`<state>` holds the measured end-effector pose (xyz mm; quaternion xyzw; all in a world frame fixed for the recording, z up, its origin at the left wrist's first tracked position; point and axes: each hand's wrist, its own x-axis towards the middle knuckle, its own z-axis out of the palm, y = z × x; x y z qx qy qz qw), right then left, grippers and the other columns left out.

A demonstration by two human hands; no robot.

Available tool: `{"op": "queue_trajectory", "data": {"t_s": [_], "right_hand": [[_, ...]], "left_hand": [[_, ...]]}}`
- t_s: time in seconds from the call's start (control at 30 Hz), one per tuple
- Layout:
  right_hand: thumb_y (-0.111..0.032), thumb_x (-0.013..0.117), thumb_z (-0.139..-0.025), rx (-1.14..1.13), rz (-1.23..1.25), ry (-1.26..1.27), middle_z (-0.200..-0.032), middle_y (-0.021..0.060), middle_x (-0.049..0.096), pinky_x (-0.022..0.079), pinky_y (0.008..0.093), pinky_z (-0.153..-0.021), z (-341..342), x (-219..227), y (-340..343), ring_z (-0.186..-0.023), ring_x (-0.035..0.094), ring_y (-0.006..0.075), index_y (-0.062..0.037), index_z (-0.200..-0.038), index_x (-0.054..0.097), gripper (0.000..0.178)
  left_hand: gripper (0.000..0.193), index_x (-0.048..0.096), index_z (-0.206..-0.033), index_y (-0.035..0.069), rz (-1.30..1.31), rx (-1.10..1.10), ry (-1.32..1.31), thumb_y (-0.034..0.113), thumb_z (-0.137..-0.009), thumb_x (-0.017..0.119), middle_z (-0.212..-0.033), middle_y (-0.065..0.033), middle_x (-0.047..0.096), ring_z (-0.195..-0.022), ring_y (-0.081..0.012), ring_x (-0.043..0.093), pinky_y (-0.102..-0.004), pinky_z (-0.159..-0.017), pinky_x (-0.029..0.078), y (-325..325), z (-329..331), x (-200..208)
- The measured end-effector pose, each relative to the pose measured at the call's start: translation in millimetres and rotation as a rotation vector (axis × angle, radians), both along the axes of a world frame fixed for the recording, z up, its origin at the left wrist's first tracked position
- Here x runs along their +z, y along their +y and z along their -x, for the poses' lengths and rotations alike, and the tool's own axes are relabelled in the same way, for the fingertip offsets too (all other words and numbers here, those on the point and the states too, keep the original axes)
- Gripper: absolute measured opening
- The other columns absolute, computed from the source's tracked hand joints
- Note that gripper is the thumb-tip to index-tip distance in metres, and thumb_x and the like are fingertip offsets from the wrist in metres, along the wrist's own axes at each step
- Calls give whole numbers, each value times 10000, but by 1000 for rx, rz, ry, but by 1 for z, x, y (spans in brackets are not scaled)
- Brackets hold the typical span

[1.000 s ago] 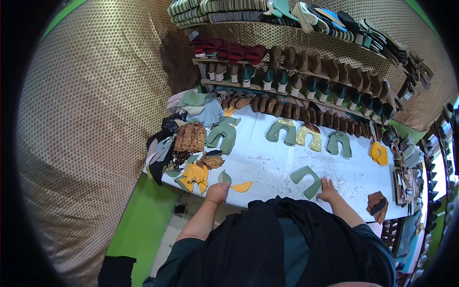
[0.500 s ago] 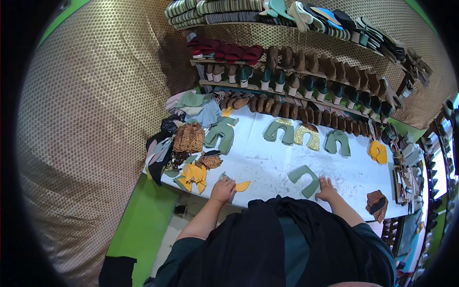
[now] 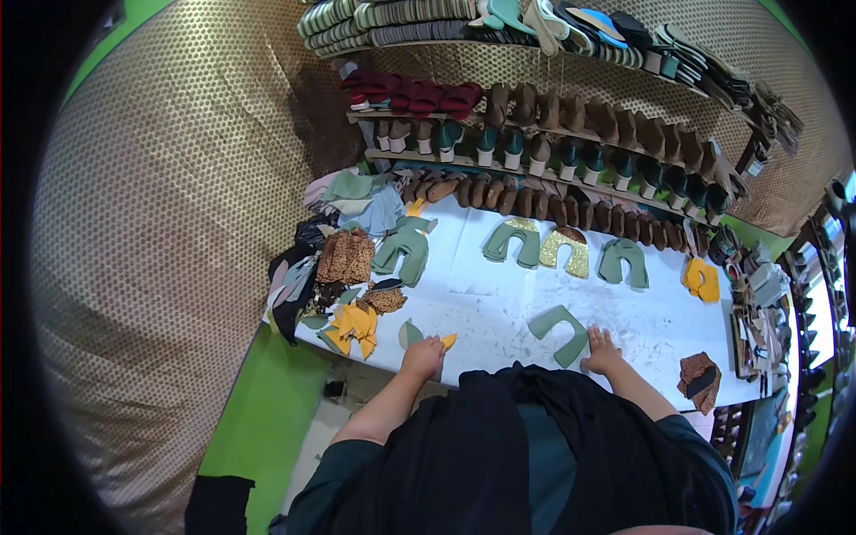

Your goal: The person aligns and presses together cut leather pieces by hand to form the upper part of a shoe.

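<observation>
The left hand [image 3: 423, 358] has moved rightward past the small green leaf-shaped piece [image 3: 409, 333]. A second ago it was just below that piece, fingers at its near edge; half a second ago the fingers were spread over it, hiding most of it. Now the hand is to its right, the fingers drawn closer together, and much more of the green outline shows again. The yellow piece [image 3: 449, 341] right of it, fully visible a second ago, is now mostly covered by those fingers, with only its right end showing. The whole view has slid slightly left, green piece included.
</observation>
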<state>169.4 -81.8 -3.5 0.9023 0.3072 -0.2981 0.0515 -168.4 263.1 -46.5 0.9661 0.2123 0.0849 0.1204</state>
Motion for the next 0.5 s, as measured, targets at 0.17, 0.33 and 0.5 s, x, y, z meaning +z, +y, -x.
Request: {"op": "queue_trajectory", "data": {"t_s": [0.17, 0.33, 0.5], "right_hand": [[-450, 695, -787, 8, -1, 11, -1684, 1, 23, 255, 673, -1133, -3, -1, -9, -1545, 46, 291, -214, -1606, 45, 1072], [-467, 673, -805, 48, 10, 24, -1684, -12, 33, 259, 671, -1131, -5, 6, -10, -1546, 42, 282, -228, -1606, 54, 1041], [-466, 672, -805, 79, -1, 46, -1684, -11, 24, 264, 676, -1126, -14, -5, -15, -1546, 39, 282, -229, -1606, 45, 1045]], "left_hand": [[207, 650, -933, 61, 92, 116, 100, 240, -919, 548, -999, -153, 697, -898, -358, 671, -487, -778, 539, -17, -18, 36], [200, 660, -915, 79, 105, 220, -59, 242, -914, 544, -953, -149, 699, -878, -364, 670, -494, -762, 535, -28, -27, 51], [185, 679, -900, 91, 55, 442, -230, 220, -914, 547, -919, -149, 690, -875, -374, 659, -493, -767, 532, -11, -32, 63]]}}
